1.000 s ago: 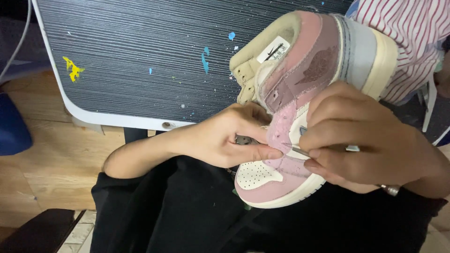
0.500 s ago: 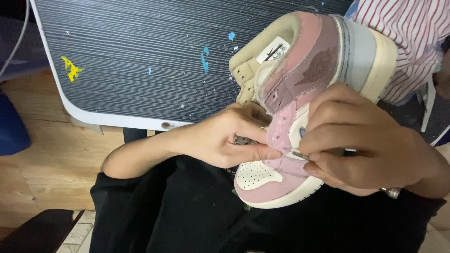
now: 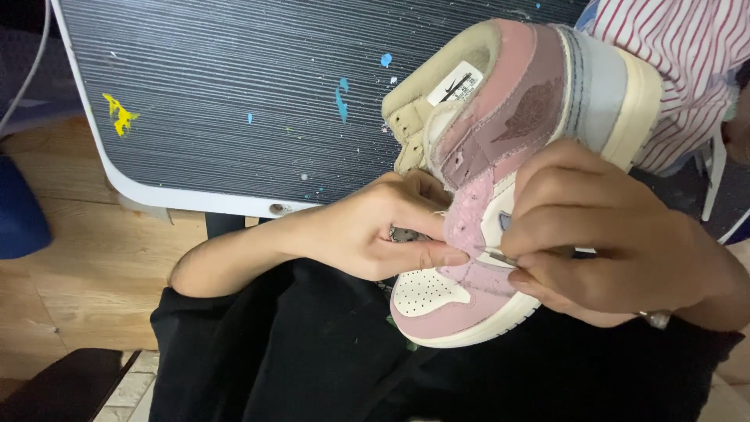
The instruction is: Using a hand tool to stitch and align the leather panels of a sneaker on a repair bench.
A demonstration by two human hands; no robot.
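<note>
A pink, mauve and cream high-top sneaker (image 3: 539, 101) rests toe-down on my lap, sole to the right. My left hand (image 3: 375, 230) grips its lace side, thumb pressed against the fuzzy pink panel (image 3: 469, 215). My right hand (image 3: 617, 242) is closed around a thin metal tool (image 3: 500, 255) whose tip touches that pink panel beside my left thumb. Part of the tool's far end shows below my right wrist.
A dark ribbed table top (image 3: 234, 101) with white rim and paint specks lies behind the shoe. Wooden floor (image 3: 78, 258) sits at left, with a blue object (image 3: 19, 211) at the left edge. A striped red-and-white garment (image 3: 687, 55) is at top right. Black trousers (image 3: 273, 359) cover my lap.
Nearly nothing differs. My right hand has shifted very slightly on the tool; the shoe and my left hand stay in place.
</note>
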